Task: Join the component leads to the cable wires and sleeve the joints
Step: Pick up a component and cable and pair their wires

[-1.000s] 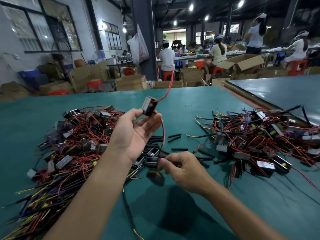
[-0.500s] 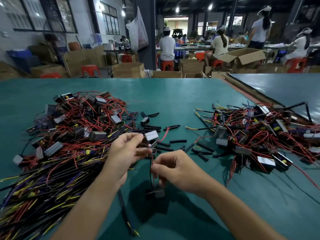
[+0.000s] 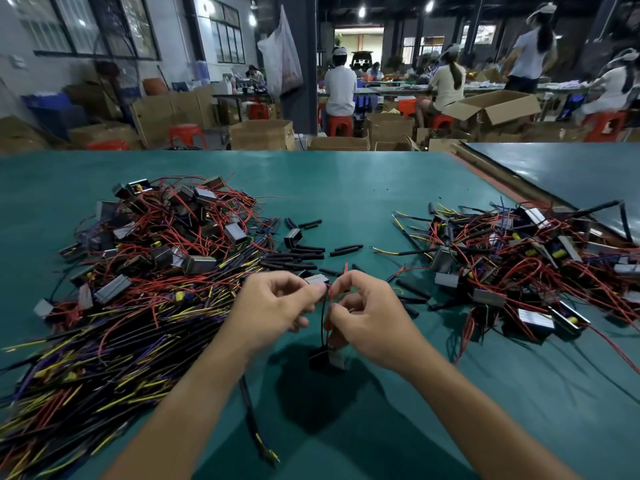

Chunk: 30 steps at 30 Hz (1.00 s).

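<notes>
Both hands meet above the green table (image 3: pixel 346 188), just in front of me. My left hand (image 3: pixel 273 308) pinches thin wire ends, with a small grey-topped component (image 3: pixel 317 279) showing right behind its fingertips. My right hand (image 3: pixel 367 313) pinches a red lead (image 3: pixel 331 296) right next to them. A dark boxy component (image 3: pixel 325 356) hangs below the hands on a red and a black lead. A black cable (image 3: pixel 254 420) with yellow-tipped wires runs from under my left wrist toward me. Short black sleeves (image 3: pixel 308 252) lie scattered beyond the hands.
A big heap of cables and components (image 3: pixel 145 258) fills the left of the table. A second tangled heap (image 3: pixel 519 268) lies at right. A darker table (image 3: pixel 571 174) adjoins at far right. Cardboard boxes, red stools and seated workers fill the room behind.
My left hand came down from its raised position with a component and met my right hand. The view tilted down toward the table, and a dark component now dangles beneath both hands.
</notes>
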{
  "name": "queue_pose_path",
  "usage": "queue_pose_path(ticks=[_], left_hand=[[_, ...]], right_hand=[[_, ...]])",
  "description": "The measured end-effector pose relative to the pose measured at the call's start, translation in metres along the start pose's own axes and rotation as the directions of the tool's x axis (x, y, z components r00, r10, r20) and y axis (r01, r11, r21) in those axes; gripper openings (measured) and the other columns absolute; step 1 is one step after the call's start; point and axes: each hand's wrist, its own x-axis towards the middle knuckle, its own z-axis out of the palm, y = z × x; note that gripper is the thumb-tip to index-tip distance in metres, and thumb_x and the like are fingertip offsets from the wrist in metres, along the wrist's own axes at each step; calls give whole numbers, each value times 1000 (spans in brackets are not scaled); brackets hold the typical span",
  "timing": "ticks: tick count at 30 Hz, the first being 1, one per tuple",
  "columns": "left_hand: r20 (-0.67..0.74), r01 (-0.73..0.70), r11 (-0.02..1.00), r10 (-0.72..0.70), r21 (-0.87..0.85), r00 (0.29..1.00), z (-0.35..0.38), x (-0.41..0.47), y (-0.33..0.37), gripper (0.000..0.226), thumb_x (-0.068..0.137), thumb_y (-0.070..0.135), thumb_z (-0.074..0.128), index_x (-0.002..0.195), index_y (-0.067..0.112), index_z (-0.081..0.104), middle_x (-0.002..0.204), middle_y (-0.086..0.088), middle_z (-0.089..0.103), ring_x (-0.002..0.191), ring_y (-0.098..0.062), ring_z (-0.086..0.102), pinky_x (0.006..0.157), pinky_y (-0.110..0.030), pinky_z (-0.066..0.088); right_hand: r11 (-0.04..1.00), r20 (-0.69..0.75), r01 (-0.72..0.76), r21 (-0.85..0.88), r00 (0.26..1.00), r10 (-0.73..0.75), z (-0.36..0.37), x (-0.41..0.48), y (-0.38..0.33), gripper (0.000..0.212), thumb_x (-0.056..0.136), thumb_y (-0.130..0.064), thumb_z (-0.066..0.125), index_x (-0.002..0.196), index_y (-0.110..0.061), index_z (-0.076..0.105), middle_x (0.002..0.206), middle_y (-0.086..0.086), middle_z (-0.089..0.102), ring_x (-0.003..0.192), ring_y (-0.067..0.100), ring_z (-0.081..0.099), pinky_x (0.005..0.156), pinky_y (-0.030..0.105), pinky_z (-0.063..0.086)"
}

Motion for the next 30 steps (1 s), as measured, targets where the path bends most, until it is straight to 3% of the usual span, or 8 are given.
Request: queue_pose_path(ticks=[3,6,8,11,13,19,24,30], left_hand=[[121,47,999,-48,13,991,7,-4,-4,13,84,14,73,77,3,71,60,-3,66,47,-12,58,49,-23,49],[141,63,998,-58,-29,988,4,-3,-5,2,82,2,72,82,3,70,60,-4,65,49,-12,57,51,-22,51],[124,77,994,-68,-71,990,2,-3,-3,15,80,-7,70,90,3,67,62,-5,66,48,-13,57,50,-22,51],[126,73,992,-60,-107,990,1,-3,-1,26,80,-13,65,99,4,66,62,-4,65,48,-14,57,50,-24,50],[122,51,994,-40,-93,992,1,-2,-1,24,80,-12,62,90,7,72,62,-5,65,51,-14,57,50,-23,50],[119,22,994,-10,-105,993,-6,-1,-1,17,85,-5,65,81,9,75,64,-6,69,53,-16,59,53,-22,53],[102,-63,996,69,-57,992,-7,0,-3,26,84,0,70,73,23,77,62,0,69,52,-9,59,53,-21,51],[38,-137,990,138,-26,990,-5,2,-1,20,80,-5,71,74,13,77,65,-9,70,55,-12,58,54,-23,49]], right_hand=[[1000,23,-6,14,1000,5,-1,0,1,5,75,-21,57,79,-21,54,58,8,66,57,41,65,62,59,56],[998,55,-33,59,998,30,1,1,3,11,80,-6,57,83,-16,53,57,6,66,49,27,65,62,59,55],[996,62,-54,73,997,49,-1,2,3,19,79,-1,56,88,-18,52,58,6,66,47,24,63,62,56,55],[998,79,-55,36,995,52,-4,2,1,29,71,-6,52,92,-26,55,58,7,67,45,22,62,54,43,55],[998,83,-54,41,995,50,-5,2,0,26,74,-3,50,88,-23,58,56,6,66,43,20,60,49,35,53],[999,-35,31,16,999,-31,-8,6,-1,20,91,-7,61,77,-19,69,61,-3,65,49,18,59,59,56,57],[969,-87,190,-159,975,-205,-13,6,2,31,87,-12,67,73,-40,71,69,-13,71,64,12,68,66,45,58],[968,-87,218,-125,969,-229,-10,5,4,16,84,-13,70,86,-28,76,71,-11,73,62,10,67,65,43,58]])
